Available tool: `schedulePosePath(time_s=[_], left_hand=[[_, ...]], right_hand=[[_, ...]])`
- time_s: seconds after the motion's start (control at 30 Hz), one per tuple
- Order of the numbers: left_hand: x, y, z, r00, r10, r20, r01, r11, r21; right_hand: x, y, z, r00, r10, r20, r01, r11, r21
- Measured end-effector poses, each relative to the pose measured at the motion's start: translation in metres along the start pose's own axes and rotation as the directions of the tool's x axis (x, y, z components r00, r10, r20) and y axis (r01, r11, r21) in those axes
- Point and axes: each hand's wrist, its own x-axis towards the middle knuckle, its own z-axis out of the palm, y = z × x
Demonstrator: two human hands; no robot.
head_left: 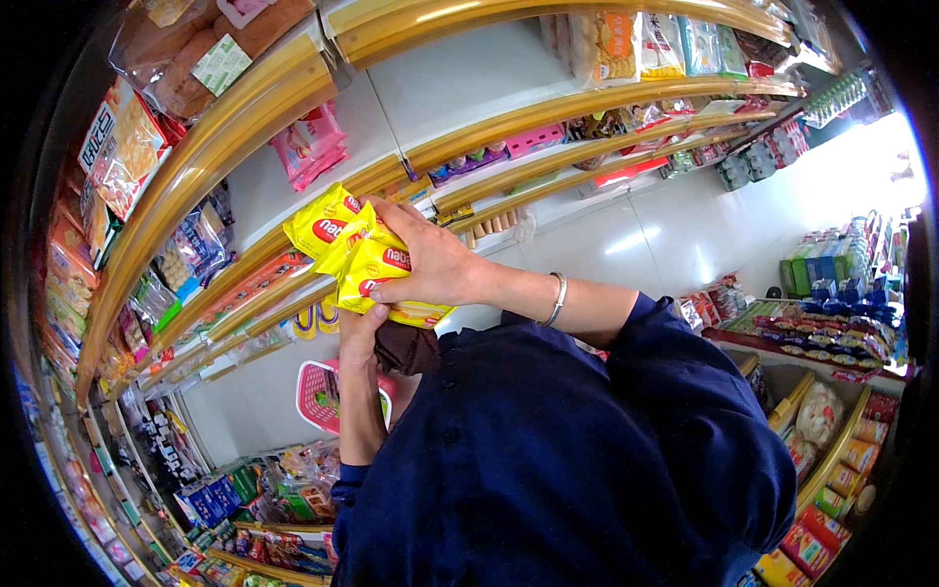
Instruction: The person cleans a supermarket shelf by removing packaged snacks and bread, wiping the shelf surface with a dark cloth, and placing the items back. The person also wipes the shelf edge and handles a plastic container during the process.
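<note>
Several shiny yellow snack packets with red oval labels are bunched together in front of my chest. My right hand grips them from above and the right, its thumb pressed across the front. Below them, my left hand closes round their lower edge; its fingers are mostly hidden. A dark brown, crumpled item lies beside my left hand, against my navy shirt; I cannot tell its kind or whether the hand holds it. A pink packet lies on the shelf just beyond the yellow packets.
Shelves with gold-coloured front rails curve round the left and far side, stocked with bagged snacks. A pink plastic basket is low down behind my left forearm. Drink packs are stacked at the right, near a bright opening. More stocked shelves stand behind me.
</note>
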Motion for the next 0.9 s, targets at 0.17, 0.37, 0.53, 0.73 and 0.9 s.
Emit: schedulePosePath(time_s=[0.17, 0.37, 0.53, 0.73, 0.9], left_hand=[[-0.005, -0.006, -0.018, 0.998, -0.008, 0.057, 0.009, 1.0, -0.013], [-0.03, -0.008, -0.029, 0.997, -0.063, -0.05, 0.056, 0.991, -0.125], [-0.05, -0.018, -0.053, 0.987, -0.126, -0.098, 0.081, 0.926, -0.37], [-0.048, -0.003, -0.055, 0.981, -0.083, -0.176, -0.008, 0.885, -0.466], [-0.048, 0.0, -0.057, 0.994, -0.092, -0.063, 0.042, 0.834, -0.551]], right_hand=[[-0.002, -0.004, 0.02, 0.996, -0.029, -0.09, 0.02, 0.995, -0.094], [-0.003, 0.003, 0.035, 0.986, -0.169, -0.009, 0.169, 0.975, 0.147], [0.002, 0.03, 0.032, 0.98, 0.077, 0.181, -0.193, 0.555, 0.809], [-0.037, 0.052, 0.103, 0.829, 0.13, 0.544, -0.531, 0.487, 0.693], [-0.041, 0.041, 0.126, 0.888, 0.097, 0.449, -0.428, 0.53, 0.732]])
